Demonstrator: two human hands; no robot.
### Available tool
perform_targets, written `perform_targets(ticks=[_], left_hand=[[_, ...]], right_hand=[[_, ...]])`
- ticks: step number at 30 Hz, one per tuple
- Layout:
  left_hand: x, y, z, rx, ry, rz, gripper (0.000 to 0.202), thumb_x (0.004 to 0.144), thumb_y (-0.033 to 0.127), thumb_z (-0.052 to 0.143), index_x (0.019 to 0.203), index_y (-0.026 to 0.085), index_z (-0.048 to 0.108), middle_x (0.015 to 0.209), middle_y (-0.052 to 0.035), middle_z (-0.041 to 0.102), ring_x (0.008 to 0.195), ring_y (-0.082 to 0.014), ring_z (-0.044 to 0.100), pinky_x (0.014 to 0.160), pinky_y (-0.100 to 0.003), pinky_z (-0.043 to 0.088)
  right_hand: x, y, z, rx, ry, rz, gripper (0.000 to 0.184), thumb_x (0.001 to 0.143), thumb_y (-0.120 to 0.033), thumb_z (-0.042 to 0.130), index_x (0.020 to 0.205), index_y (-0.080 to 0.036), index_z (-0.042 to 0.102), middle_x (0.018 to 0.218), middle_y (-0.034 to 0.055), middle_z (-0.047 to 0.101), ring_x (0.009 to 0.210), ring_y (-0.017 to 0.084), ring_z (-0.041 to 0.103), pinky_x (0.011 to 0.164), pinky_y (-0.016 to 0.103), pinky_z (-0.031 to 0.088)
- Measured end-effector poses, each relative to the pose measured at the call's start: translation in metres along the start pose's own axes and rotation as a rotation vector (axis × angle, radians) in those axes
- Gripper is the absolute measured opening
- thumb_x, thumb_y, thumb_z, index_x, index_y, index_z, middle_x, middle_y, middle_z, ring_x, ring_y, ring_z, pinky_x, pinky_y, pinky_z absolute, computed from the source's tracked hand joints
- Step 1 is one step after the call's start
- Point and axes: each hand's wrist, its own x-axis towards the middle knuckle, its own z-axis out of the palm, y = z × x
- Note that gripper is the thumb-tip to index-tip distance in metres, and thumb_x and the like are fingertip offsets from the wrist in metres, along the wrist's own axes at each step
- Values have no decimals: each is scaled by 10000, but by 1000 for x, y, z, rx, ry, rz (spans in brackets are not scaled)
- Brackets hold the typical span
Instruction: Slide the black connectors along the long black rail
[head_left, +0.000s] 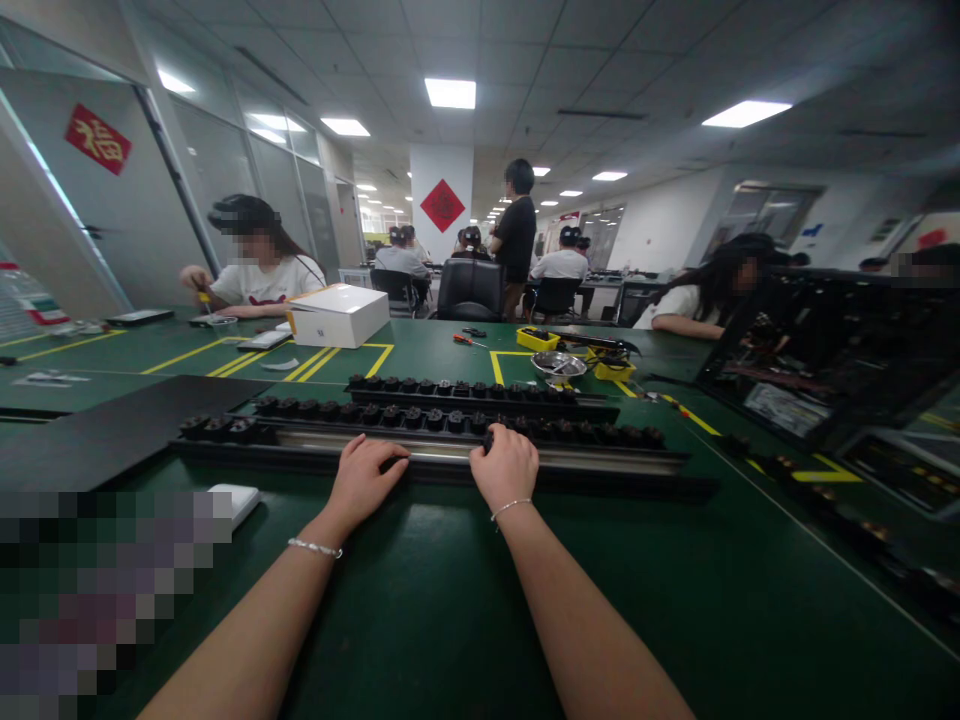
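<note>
A long black rail (600,462) with a silvery strip and a row of black round parts lies across the green table (450,600) in front of me. My left hand (362,478) rests on the near edge of the rail, fingers curled over it. My right hand (505,468) is closed on the rail a little to the right, fingertips at one black part. A second black rail (480,393) with similar parts lies just behind the first.
A black flat panel (112,425) lies at the left, a white small box (234,500) near it. Further back are a white carton (339,314), yellow trays (537,338) and a metal bowl (558,365). A black rack (817,360) stands at right. Several people sit around.
</note>
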Motion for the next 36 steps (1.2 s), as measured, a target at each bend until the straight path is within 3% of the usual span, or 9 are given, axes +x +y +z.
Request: perform_targets(ticks=[21, 36], left_hand=[[0, 4, -3, -4, 1, -3, 194, 828, 366, 487, 877, 279, 653, 962, 8, 713, 973, -197, 616, 1062, -459, 233], [0, 6, -4, -6, -12, -13, 181, 831, 348, 491, 876, 278, 652, 970, 5, 712, 979, -197, 615, 1061, -463, 227]], right_hand=[[2, 5, -8, -10, -63, 66, 339, 774, -268, 500, 1081, -162, 597, 1056, 111, 650, 1068, 228, 522, 932, 349, 320], [1, 8, -11, -34, -82, 26, 343, 805, -243, 467, 1122, -174, 576, 1060, 94, 652, 1045, 226, 530, 870, 338, 348]])
